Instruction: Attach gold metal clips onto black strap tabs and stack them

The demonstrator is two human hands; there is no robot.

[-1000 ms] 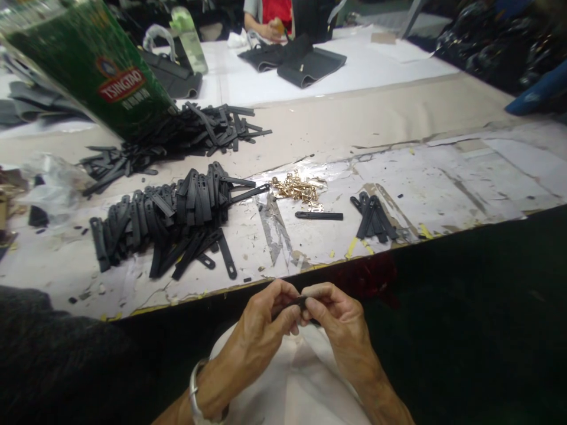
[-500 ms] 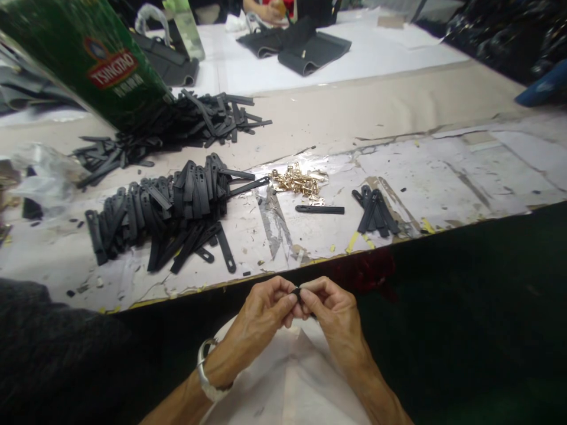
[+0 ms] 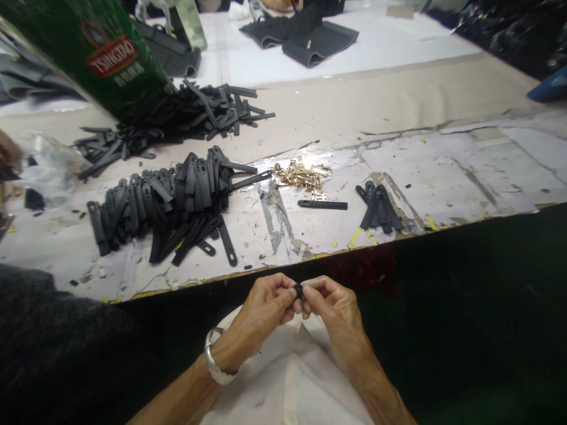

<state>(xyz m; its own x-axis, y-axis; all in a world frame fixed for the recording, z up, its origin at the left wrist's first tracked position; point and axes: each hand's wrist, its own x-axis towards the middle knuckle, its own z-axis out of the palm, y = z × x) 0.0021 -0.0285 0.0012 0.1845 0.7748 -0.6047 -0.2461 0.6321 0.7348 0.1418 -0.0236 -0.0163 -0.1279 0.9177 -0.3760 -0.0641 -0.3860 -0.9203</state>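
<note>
My left hand [image 3: 270, 300] and my right hand [image 3: 331, 301] meet above my lap, just short of the table edge. Between their fingertips they pinch a black strap [image 3: 298, 290]; only a small dark end shows and the fingers hide the rest. Ahead on the table lies a single black strap [image 3: 322, 205] with a slot at one end. Behind it is a heap of small gold metal buckles [image 3: 303, 175]. A long row of stacked black straps [image 3: 155, 192] lies to the left, and a small fan of straps [image 3: 380, 206] to the right.
A green Tsingtao carton [image 3: 97, 59] leans at the back left over a loose pile of dark strips [image 3: 212, 109]. Clear plastic wrap [image 3: 48, 168] lies at the left. Dark flat pieces [image 3: 319, 44] rest on the far table. The worn table edge [image 3: 283, 265] runs before my hands.
The view has shifted slightly, so the table things sit a little higher. Both hands still pinch the strap, and a bit more of its dark end shows between them.
</note>
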